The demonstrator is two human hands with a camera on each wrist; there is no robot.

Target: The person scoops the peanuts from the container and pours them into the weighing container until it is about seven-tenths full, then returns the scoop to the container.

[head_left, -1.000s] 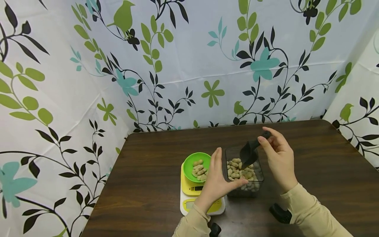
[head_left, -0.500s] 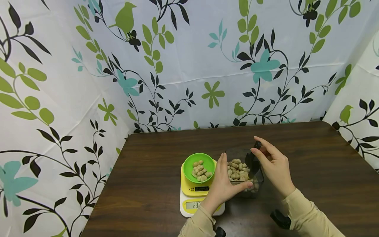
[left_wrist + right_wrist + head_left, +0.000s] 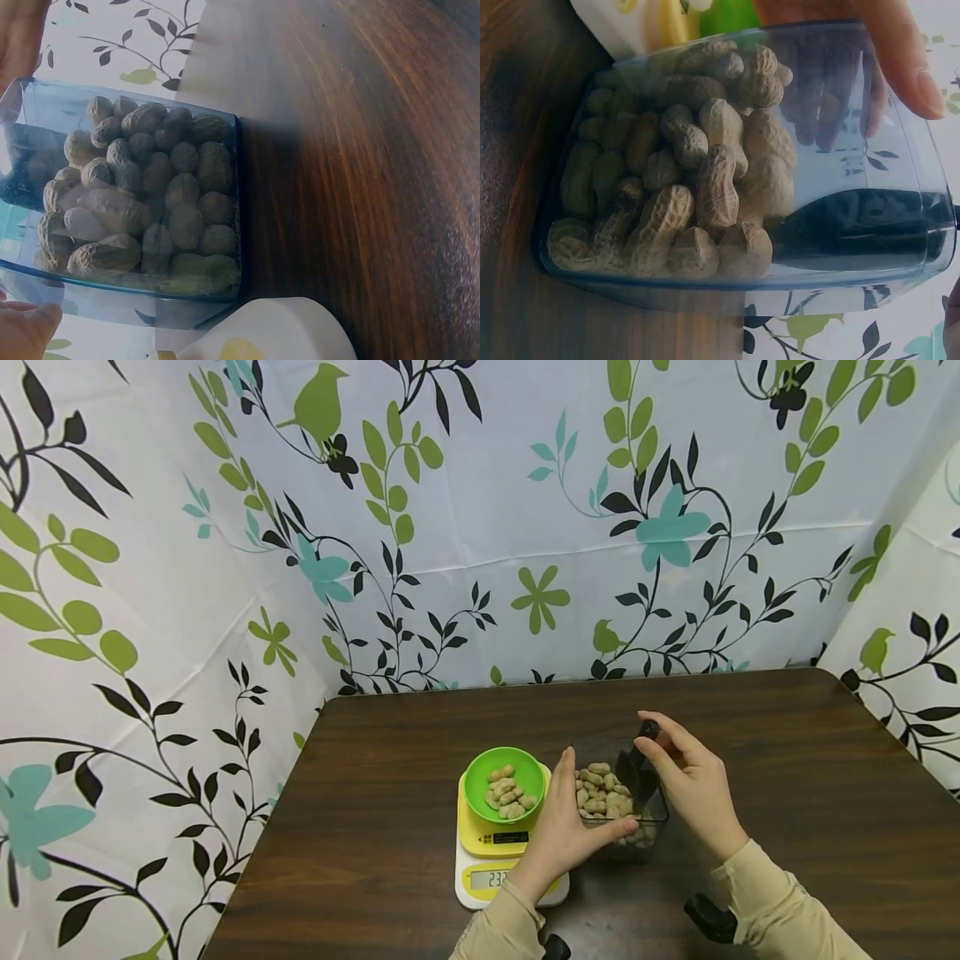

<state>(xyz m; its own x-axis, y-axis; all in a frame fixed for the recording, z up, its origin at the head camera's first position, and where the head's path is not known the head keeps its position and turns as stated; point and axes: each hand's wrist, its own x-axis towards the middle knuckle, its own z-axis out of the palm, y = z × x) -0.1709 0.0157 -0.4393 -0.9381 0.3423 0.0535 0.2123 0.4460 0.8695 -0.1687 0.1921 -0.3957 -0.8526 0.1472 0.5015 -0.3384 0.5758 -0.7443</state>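
A clear, dark-tinted plastic container [image 3: 622, 852] with peanuts [image 3: 603, 793] inside stands on the table. My left hand [image 3: 566, 831] rests on its near-left corner, straight fingers along the left wall and thumb across the front. The right wrist view shows those fingers through the plastic. In my right hand [image 3: 693, 785] I pinch the handle of a black scoop [image 3: 636, 772]. Its blade points down into the container, against the peanuts at the right side; the right wrist view shows the dark blade [image 3: 862, 225] through the wall.
Left of the container stands a yellow and white kitchen scale [image 3: 472, 835]. A green bowl [image 3: 480, 806] with several peanuts sits on it, and its display [image 3: 487, 879] is partly covered by my left arm. A patterned cloth [image 3: 465, 535] hangs behind the brown table [image 3: 360, 827].
My right hand has brought the scoop down and left, its blade turning more upright among the peanuts. My left hand has shifted slightly right along the container. Over the last half second little moves.
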